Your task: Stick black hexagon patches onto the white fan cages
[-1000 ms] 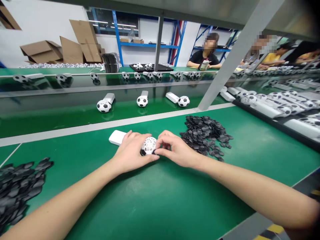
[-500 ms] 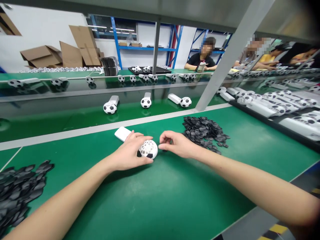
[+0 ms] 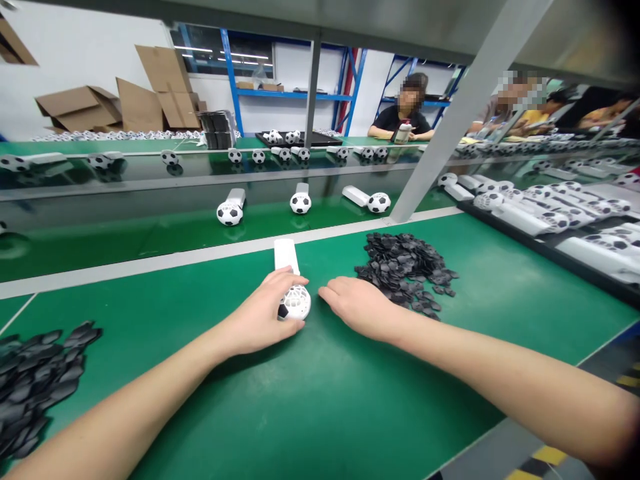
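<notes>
My left hand [image 3: 267, 310] is closed around the round head of a white soccer-ball-patterned device [image 3: 297, 303], thumb in front and fingers behind. The head has an openwork grille with a black patch at its left side. Its flat white handle [image 3: 285, 256] points away from me on the green bench. Just right of the head is my right hand [image 3: 357, 307], its fingers curled together and apart from the device; what they hold, if anything, is hidden. Beyond that hand lies a pile of small black pieces [image 3: 405, 267].
Larger black pieces [image 3: 40, 383] are heaped at the left. A black tray [image 3: 525, 240] of similar white devices stands at the right. Behind the bench runs a glossy green conveyor [image 3: 180, 223] carrying soccer-ball devices. A slanted grey post [image 3: 440, 127] rises there; several people sit beyond.
The device has turned in my left hand, so its handle swung from pointing left to pointing away. My right hand has rotated, its fingers turned down. Devices on the near conveyor have shifted right.
</notes>
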The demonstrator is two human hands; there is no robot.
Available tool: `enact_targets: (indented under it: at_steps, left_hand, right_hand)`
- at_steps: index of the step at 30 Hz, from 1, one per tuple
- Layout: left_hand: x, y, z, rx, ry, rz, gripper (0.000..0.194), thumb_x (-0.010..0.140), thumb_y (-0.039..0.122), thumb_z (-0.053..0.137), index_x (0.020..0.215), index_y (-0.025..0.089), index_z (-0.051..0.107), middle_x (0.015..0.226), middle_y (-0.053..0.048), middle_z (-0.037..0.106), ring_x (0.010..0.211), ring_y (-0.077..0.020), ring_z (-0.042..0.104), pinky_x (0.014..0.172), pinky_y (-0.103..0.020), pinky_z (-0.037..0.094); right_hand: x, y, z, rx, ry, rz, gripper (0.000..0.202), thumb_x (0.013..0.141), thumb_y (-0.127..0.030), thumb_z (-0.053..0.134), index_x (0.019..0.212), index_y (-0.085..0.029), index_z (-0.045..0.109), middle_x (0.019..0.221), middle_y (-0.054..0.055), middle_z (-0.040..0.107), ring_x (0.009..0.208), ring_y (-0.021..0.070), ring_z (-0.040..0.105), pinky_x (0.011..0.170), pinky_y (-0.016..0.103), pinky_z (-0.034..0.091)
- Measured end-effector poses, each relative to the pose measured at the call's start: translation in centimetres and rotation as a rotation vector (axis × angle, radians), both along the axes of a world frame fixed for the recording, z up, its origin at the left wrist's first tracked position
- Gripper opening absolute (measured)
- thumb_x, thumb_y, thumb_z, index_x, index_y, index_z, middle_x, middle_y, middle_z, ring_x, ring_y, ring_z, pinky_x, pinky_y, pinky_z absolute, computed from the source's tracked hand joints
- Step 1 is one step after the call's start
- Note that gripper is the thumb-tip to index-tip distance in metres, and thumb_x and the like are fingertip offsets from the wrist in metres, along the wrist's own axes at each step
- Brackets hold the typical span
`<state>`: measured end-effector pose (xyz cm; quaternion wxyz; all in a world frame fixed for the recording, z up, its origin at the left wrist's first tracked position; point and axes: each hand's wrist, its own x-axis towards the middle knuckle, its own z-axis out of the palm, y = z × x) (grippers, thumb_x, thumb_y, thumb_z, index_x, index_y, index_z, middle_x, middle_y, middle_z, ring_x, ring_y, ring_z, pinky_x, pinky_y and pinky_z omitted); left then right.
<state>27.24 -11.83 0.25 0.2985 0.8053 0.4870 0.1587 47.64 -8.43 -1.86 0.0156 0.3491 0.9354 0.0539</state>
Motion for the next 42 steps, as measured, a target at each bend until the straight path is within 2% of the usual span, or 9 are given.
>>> enact_targets:
  at_steps: [2,5,10,14,21,31,35,38,42]
  left_hand:
    - [0.3,0.0,-0.4,0.001,-0.024,0.0,0.054,0.069,0.02,0.053,0.122,0.02,0.041,0.138,-0.01,0.033,0.133,-0.0247,0.018,0.105,-0.043,0.022]
    - [0.1,0.1,-0.7,-0.014,-0.06,-0.045,0.054,0.068,0.017,0.052,0.12,0.022,0.041,0.137,-0.008,0.033,0.133,-0.0244,0.017,0.104,-0.043,0.024]
    - [-0.4,0.4,-1.0,-0.001,-0.1,-0.087,0.055,0.066,0.014,0.052,0.119,0.024,0.042,0.134,-0.007,0.036,0.133,-0.0239,0.016,0.103,-0.042,0.026]
    - [-0.3,0.5,-1.2,0.042,-0.109,-0.087,0.052,0.064,0.011,0.053,0.114,0.023,0.045,0.129,-0.008,0.041,0.132,-0.0241,0.019,0.104,-0.042,0.026]
    - [-0.1,0.5,-1.0,0.034,-0.146,-0.056,0.041,0.07,0.031,0.061,0.109,0.025,0.048,0.124,-0.007,0.045,0.128,-0.0275,0.025,0.102,-0.046,0.027]
    - [0.3,0.3,-1.0,0.064,-0.132,-0.037,0.034,0.073,0.023,0.052,0.106,0.023,0.046,0.124,-0.005,0.043,0.118,-0.0236,0.037,0.1,-0.042,0.03]
    - [-0.1,0.5,-0.8,0.051,-0.087,-0.038,0.038,0.072,0.022,0.052,0.109,0.025,0.045,0.127,-0.005,0.041,0.12,-0.0263,0.037,0.099,-0.043,0.032]
    - [-0.3,0.7,-1.1,0.017,-0.082,-0.057,0.039,0.073,0.026,0.053,0.111,0.028,0.045,0.131,-0.005,0.035,0.124,-0.0273,0.032,0.097,-0.042,0.035]
    - [-0.1,0.9,-1.9,0.051,-0.082,0.082,0.045,0.069,0.04,0.06,0.109,0.027,0.046,0.127,-0.006,0.03,0.119,-0.0295,0.034,0.095,-0.045,0.037]
  right_hand:
    - [0.1,0.1,-0.2,0.019,0.007,-0.002,0.019,0.085,-0.008,0.041,0.093,-0.011,0.058,0.083,0.01,0.057,0.078,0.0206,0.054,0.068,0.031,0.042]
    - [0.5,0.3,0.1,-0.13,0.208,-0.067,0.023,0.085,-0.01,0.043,0.103,-0.014,0.057,0.089,0.009,0.058,0.081,0.018,0.055,0.07,0.028,0.044]
    - [0.8,-0.6,2.0,-0.478,0.568,-0.107,0.014,0.084,-0.013,0.046,0.087,-0.018,0.058,0.081,0.001,0.063,0.074,0.012,0.057,0.069,0.023,0.044]
    - [-0.2,-1.6,2.7,-0.535,0.705,-0.053,0.005,0.081,-0.016,0.054,0.078,-0.018,0.059,0.078,0.0,0.061,0.072,0.0114,0.055,0.069,0.023,0.043]
    - [-1.8,-1.4,1.9,-0.539,0.773,0.006,0.007,0.078,-0.012,0.058,0.074,-0.018,0.061,0.076,-0.001,0.06,0.073,0.0111,0.054,0.07,0.023,0.041]
    - [-2.3,0.4,0.5,-0.794,0.87,-0.07,0.015,0.07,-0.021,0.066,0.069,-0.016,0.052,0.063,-0.005,0.051,0.058,0.0076,0.046,0.055,0.019,0.038]
    - [-0.5,1.9,0.9,-0.6,0.695,-0.105,0.015,0.078,-0.032,0.059,0.076,-0.017,0.056,0.071,-0.003,0.058,0.064,0.0087,0.052,0.059,0.018,0.041]
    - [2.2,4.2,1.9,-0.165,0.348,-0.343,0.012,0.084,-0.027,0.052,0.084,-0.02,0.061,0.082,-0.001,0.063,0.074,0.0104,0.056,0.065,0.019,0.042]
    - [5.7,7.7,2.4,0.038,0.141,-0.535,0.014,0.082,-0.021,0.052,0.081,-0.016,0.065,0.089,0.009,0.064,0.084,0.0204,0.057,0.069,0.027,0.043]
